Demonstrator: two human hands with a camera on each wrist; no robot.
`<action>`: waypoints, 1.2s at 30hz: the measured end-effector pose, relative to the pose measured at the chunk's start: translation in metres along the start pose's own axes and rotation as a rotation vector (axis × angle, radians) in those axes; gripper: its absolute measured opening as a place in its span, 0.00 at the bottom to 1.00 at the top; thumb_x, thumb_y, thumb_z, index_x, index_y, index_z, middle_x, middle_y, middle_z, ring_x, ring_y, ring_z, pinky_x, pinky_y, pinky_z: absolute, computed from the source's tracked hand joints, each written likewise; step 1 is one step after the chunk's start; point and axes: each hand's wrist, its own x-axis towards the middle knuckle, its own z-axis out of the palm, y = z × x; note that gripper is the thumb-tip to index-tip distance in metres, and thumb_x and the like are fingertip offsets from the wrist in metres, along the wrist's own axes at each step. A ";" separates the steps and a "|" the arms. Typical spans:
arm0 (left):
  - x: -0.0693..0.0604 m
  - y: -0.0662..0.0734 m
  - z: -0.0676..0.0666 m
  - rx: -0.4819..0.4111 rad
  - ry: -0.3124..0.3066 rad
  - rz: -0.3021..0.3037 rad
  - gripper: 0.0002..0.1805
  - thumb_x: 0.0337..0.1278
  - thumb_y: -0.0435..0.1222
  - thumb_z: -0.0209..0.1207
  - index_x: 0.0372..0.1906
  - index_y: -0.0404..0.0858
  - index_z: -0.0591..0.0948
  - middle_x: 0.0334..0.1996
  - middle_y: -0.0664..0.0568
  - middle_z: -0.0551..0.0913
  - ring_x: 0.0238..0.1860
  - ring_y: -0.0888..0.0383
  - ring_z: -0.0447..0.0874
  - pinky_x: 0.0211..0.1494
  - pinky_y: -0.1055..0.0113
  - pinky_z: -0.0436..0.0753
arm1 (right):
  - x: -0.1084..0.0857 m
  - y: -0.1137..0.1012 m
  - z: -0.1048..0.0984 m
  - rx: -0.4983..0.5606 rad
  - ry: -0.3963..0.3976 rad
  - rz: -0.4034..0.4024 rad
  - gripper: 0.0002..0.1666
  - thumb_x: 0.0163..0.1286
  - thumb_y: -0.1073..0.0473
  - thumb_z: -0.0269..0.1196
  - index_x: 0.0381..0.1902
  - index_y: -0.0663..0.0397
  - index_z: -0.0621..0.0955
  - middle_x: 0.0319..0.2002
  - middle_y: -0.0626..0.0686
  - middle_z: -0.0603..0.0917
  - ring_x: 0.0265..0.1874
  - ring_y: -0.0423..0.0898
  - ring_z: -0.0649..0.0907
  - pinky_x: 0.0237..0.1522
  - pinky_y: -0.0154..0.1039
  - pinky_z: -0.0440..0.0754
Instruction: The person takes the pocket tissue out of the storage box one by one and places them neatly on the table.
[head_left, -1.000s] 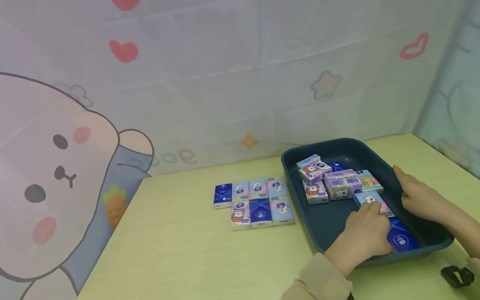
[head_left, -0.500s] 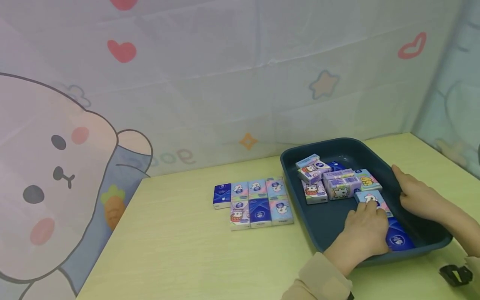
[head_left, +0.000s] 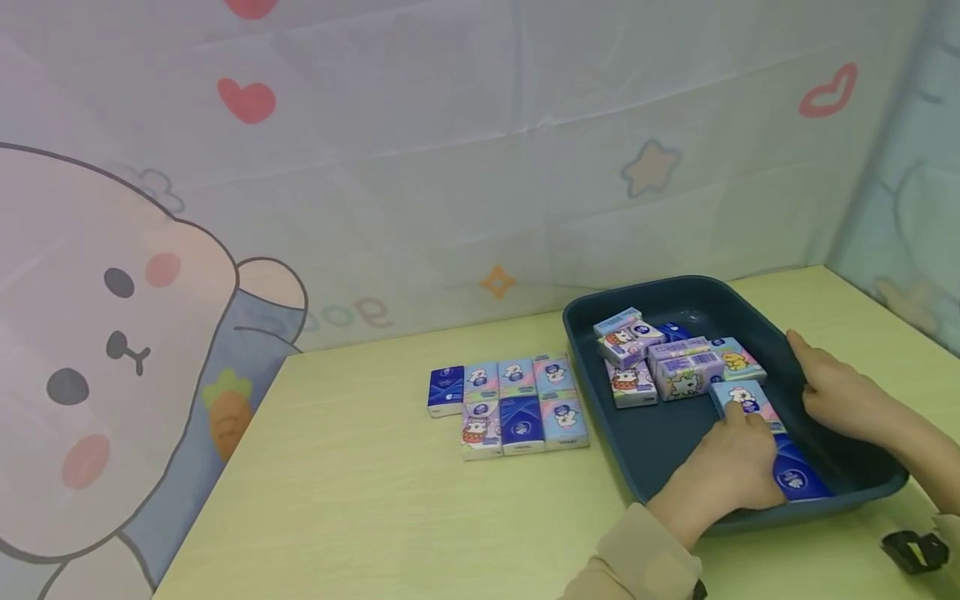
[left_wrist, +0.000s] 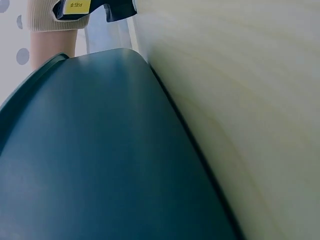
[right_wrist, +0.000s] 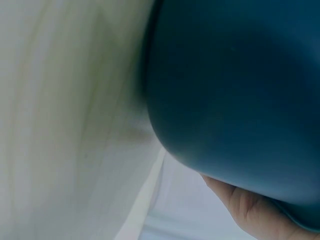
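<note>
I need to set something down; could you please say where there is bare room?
The table is bare left of the rowed packs and on their near side. Loose packs crowd the tray from its far left to the left hand.

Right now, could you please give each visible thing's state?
Dark teal rectangular plastic tray: upright, loaded.
Blue and pastel rectangular packets outside: flat, two rows.
Boxy printed packets inside: loosely jumbled.
Left hand: touching light blue packet.
Right hand: gripping the tray.
Printed cloth backdrop: creased.
</note>
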 end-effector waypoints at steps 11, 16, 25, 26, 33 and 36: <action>0.003 -0.013 -0.005 -0.155 -0.117 -0.010 0.40 0.41 0.60 0.68 0.62 0.51 0.69 0.54 0.65 0.72 0.52 0.69 0.73 0.55 0.78 0.75 | 0.000 0.001 0.000 0.016 -0.006 -0.006 0.43 0.57 0.76 0.47 0.67 0.86 0.43 0.58 0.89 0.59 0.54 0.79 0.66 0.51 0.72 0.68; 0.001 -0.022 -0.011 -0.190 -0.135 0.020 0.43 0.41 0.61 0.67 0.64 0.51 0.68 0.55 0.67 0.73 0.50 0.71 0.74 0.55 0.78 0.75 | -0.001 0.001 0.000 0.007 -0.003 -0.007 0.42 0.57 0.76 0.47 0.67 0.87 0.43 0.57 0.89 0.60 0.54 0.79 0.67 0.50 0.71 0.69; -0.009 -0.030 -0.015 -0.183 -0.083 -0.017 0.43 0.36 0.63 0.69 0.61 0.51 0.71 0.51 0.66 0.71 0.43 0.70 0.73 0.51 0.78 0.77 | 0.002 0.002 0.001 -0.005 -0.018 0.013 0.43 0.56 0.76 0.47 0.67 0.87 0.42 0.58 0.89 0.59 0.54 0.79 0.67 0.51 0.72 0.69; -0.011 -0.030 -0.015 -0.173 -0.075 -0.016 0.44 0.36 0.64 0.69 0.62 0.51 0.71 0.52 0.66 0.71 0.43 0.69 0.72 0.51 0.78 0.77 | 0.002 0.002 0.002 -0.011 -0.018 0.016 0.43 0.56 0.76 0.47 0.67 0.87 0.42 0.57 0.89 0.59 0.54 0.78 0.67 0.51 0.72 0.69; -0.026 -0.038 -0.015 -0.081 0.040 0.009 0.47 0.32 0.66 0.69 0.61 0.46 0.71 0.54 0.61 0.69 0.48 0.67 0.69 0.49 0.79 0.77 | 0.001 0.001 0.001 -0.025 -0.023 0.019 0.44 0.56 0.76 0.47 0.67 0.87 0.42 0.57 0.89 0.59 0.53 0.78 0.67 0.49 0.71 0.70; -0.032 -0.044 -0.018 -0.088 0.076 -0.019 0.49 0.30 0.66 0.70 0.60 0.45 0.72 0.56 0.60 0.67 0.52 0.66 0.67 0.51 0.78 0.78 | 0.001 0.000 -0.001 -0.021 -0.032 0.022 0.44 0.57 0.76 0.47 0.67 0.86 0.41 0.57 0.89 0.59 0.54 0.78 0.67 0.50 0.71 0.70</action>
